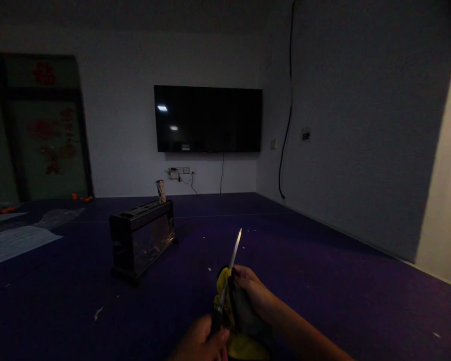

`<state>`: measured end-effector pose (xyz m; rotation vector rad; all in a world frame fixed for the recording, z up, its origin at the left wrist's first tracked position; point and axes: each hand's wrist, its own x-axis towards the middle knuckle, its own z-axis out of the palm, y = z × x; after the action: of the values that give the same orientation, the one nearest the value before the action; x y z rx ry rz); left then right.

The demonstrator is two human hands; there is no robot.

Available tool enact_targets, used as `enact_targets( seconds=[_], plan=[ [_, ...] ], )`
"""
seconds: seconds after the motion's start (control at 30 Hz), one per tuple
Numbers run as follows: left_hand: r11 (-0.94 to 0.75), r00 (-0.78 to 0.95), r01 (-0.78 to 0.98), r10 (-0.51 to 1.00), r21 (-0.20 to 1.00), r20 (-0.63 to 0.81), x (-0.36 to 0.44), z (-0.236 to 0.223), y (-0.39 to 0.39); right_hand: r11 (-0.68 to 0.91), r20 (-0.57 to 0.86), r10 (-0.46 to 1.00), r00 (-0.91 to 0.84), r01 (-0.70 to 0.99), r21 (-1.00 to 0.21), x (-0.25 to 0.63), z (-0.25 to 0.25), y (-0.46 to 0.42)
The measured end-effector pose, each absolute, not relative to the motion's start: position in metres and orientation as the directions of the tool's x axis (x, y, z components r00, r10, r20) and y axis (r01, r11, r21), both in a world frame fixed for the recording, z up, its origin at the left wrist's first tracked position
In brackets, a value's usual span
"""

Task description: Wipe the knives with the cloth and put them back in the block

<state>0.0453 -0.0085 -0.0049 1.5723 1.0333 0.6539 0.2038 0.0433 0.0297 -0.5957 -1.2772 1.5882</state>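
Note:
My left hand (pixel 200 342) grips the dark handle of a knife (pixel 233 253) at the bottom centre, and the thin shiny blade points up and away from me. My right hand (pixel 248 285) presses a yellow and grey cloth (pixel 236 321) against the lower part of the blade. The cloth hangs down between both hands. A dark knife block with a clear front panel (pixel 142 236) stands on the purple floor to the left, well ahead of my hands. A patterned handle (pixel 160 191) sticks up from its far end.
The room is dim. A black television (pixel 208 118) hangs on the far wall above wall sockets (pixel 181 171). Plastic sheets (pixel 18 235) lie on the floor at the left. A cable (pixel 287 110) runs down the right wall. Small white scraps dot the floor.

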Motion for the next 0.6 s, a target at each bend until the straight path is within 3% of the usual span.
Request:
enact_targets(
  seconds=[0.6],
  plan=[
    [-0.063,0.489,0.275,0.868,0.959,-0.084,0.045,-0.003,-0.01,0.059,0.2,0.922,-0.331,-0.391,-0.918,0.216,0.03,0.057]
  ],
)
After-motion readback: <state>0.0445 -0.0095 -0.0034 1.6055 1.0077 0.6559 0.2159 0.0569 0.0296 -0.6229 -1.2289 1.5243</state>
